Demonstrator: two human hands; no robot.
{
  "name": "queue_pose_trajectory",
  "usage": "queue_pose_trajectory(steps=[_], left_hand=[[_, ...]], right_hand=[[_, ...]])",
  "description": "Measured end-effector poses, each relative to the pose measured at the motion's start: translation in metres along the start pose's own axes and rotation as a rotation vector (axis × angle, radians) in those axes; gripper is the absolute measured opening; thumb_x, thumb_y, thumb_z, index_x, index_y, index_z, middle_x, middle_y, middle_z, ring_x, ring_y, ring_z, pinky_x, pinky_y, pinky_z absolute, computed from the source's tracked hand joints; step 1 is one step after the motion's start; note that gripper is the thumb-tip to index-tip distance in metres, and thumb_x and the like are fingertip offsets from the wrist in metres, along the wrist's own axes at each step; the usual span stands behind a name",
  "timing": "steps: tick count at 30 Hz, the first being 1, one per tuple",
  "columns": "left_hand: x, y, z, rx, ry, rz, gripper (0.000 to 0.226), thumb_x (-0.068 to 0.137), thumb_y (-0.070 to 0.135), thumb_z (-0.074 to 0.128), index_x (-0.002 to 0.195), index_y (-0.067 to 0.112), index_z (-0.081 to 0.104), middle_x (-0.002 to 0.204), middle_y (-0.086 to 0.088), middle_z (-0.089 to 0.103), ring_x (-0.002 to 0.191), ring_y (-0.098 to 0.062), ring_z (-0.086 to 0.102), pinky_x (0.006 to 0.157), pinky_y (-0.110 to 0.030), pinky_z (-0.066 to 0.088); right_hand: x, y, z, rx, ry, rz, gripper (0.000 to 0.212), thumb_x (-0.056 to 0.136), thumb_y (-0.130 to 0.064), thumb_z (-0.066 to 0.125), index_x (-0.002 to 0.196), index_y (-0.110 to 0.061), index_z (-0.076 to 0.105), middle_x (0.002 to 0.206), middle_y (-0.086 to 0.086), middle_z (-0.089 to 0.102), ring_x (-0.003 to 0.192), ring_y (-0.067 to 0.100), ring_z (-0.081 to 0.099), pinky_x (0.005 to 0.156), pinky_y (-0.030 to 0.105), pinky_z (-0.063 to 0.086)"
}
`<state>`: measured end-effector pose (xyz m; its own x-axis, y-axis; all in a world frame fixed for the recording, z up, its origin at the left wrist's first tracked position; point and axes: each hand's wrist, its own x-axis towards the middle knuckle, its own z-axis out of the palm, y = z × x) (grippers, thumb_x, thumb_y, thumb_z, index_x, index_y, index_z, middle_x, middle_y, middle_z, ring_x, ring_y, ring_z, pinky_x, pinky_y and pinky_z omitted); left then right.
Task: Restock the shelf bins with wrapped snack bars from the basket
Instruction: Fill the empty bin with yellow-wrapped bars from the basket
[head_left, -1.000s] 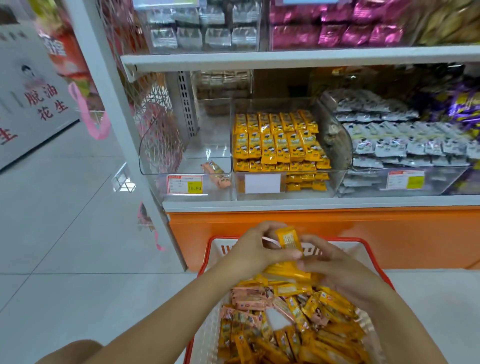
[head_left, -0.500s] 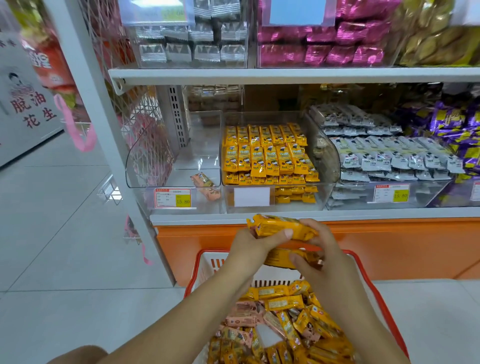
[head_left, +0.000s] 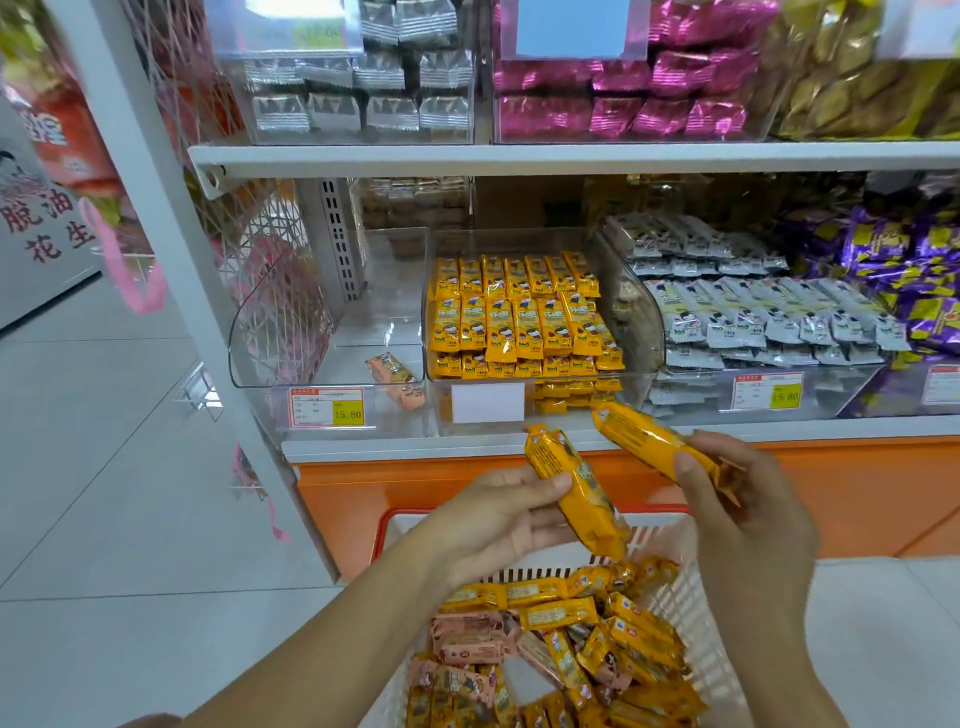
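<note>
My left hand (head_left: 498, 514) grips a yellow wrapped snack bar (head_left: 576, 493) above the red-rimmed white basket (head_left: 691, 597). To its right, my right hand (head_left: 737, 499) holds a second yellow bar (head_left: 639, 436), tilted toward the shelf edge. The basket holds several yellow bars (head_left: 613, 639) and pink bars (head_left: 467, 634). Straight ahead on the lower shelf, a clear bin (head_left: 631, 322) is packed with rows of yellow bars (head_left: 519, 312). The clear bin to its left (head_left: 291, 332) holds one pink bar (head_left: 395, 376).
White shelf post (head_left: 171, 249) stands at left beside tiled floor. Bins of grey-white packs (head_left: 753, 306) and purple packs (head_left: 909, 270) sit to the right. The upper shelf (head_left: 571, 156) carries silver, pink and gold packs. An orange base panel (head_left: 415, 483) runs below the shelf.
Both hands rose from the basket and drew apart. The bars held together before are now split, one in each hand, nearer the yellow bin.
</note>
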<state>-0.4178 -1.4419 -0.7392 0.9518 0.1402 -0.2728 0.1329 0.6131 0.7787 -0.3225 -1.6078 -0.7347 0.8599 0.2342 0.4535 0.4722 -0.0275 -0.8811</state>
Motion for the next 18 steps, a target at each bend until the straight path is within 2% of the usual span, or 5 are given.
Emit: queue_pose_trajectory(steps=[2,5,8,11,18], left_hand=[[0.001,-0.002,0.004,-0.078,-0.035,-0.020,0.040,0.082,0.010,0.061,0.117,-0.008,0.056,0.113,-0.025,0.064,0.102,-0.031,0.066,0.090,-0.040,0.054],[0.002,-0.001,0.007,-0.187,-0.069,-0.013,0.050,0.078,0.009,0.066,0.122,-0.010,0.054,0.119,-0.028,0.061,0.108,-0.036,0.063,0.092,-0.044,0.053],[0.001,0.002,0.004,-0.228,-0.081,-0.004,0.045,0.078,0.004,0.059,0.121,-0.008,0.054,0.119,-0.029,0.059,0.106,-0.037,0.063,0.093,-0.048,0.051],[0.001,0.006,0.001,-0.236,-0.061,0.000,0.043,0.077,0.005,0.055,0.119,-0.005,0.054,0.117,-0.027,0.059,0.101,-0.035,0.064,0.089,-0.047,0.053],[0.004,0.009,0.000,-0.219,-0.024,-0.002,0.040,0.077,0.008,0.055,0.115,-0.001,0.057,0.117,-0.027,0.060,0.101,-0.035,0.065,0.086,-0.045,0.055]], right_hand=[[-0.007,-0.002,0.007,0.009,-0.028,-0.076,0.020,0.084,-0.017,0.069,0.095,-0.033,0.065,0.104,-0.013,0.062,0.094,0.008,0.059,0.074,0.014,0.048],[-0.016,0.001,0.017,0.053,-0.081,-0.040,0.016,0.080,-0.020,0.072,0.094,-0.027,0.067,0.108,-0.016,0.060,0.100,0.015,0.062,0.073,0.038,0.055],[-0.018,0.005,0.022,0.077,-0.139,-0.048,0.013,0.081,-0.031,0.076,0.091,-0.028,0.068,0.110,-0.016,0.061,0.102,0.015,0.061,0.071,0.044,0.055],[-0.017,0.005,0.023,0.096,-0.203,-0.032,0.014,0.081,-0.036,0.075,0.088,-0.024,0.071,0.112,-0.017,0.062,0.096,0.009,0.063,0.072,0.034,0.055],[-0.014,0.007,0.021,0.073,-0.233,-0.025,0.012,0.082,-0.010,0.071,0.087,-0.021,0.071,0.107,-0.018,0.064,0.085,0.005,0.062,0.071,0.018,0.051]])
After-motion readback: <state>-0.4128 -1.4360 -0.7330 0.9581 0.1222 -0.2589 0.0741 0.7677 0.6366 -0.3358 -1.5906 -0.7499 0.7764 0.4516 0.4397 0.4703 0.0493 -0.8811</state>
